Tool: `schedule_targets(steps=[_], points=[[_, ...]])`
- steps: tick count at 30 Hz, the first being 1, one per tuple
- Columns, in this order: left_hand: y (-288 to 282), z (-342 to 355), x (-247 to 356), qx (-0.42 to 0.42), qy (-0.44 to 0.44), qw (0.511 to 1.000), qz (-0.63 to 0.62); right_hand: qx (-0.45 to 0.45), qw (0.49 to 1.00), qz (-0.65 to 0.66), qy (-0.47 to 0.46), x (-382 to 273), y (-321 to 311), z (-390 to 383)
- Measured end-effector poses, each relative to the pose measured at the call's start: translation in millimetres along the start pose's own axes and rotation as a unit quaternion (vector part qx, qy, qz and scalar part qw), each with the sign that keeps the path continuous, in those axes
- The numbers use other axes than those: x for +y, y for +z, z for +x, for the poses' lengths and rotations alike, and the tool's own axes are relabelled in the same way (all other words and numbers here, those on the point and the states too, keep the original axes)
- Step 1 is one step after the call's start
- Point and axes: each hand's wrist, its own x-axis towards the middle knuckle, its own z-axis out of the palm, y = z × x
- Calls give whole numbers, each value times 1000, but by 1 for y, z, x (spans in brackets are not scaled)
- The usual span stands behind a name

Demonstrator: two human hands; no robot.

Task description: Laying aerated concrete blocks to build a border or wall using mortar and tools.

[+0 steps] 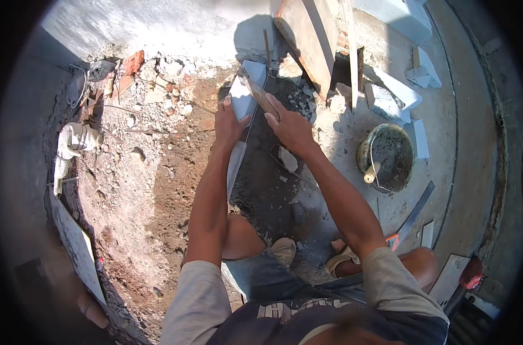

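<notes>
A smooth white block (242, 99) lies lengthwise ahead of me, at the end of a low row of pale blocks (235, 164). My left hand (229, 123) grips its near end, thumb on the right side and fingers over the left. In my right hand (287, 123) is a wooden-handled tool (263, 101), held over the block's right edge. The tool's far end is greyish and sits close to the block's top; its exact shape is hard to make out. A taut line runs along the right side of the row.
A black bucket of grey mortar (392, 158) stands at the right, a float or stick handle over its rim. Nearby lie cut white blocks (388, 103), a handsaw (415, 210) and a leaning board (307, 43). Rubble (158, 86) and a white sack (71, 149) are at left.
</notes>
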Motion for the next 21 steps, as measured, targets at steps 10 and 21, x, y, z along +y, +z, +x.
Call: schedule_targets(steps=[10,21], points=[[-27,6,-6,-65,-63,990,-112,89,977,143,-133,-52,-35,-23],[-18,-1,-30,-53,-7,994,-96,35,993,37,-105,-29,4,-14]])
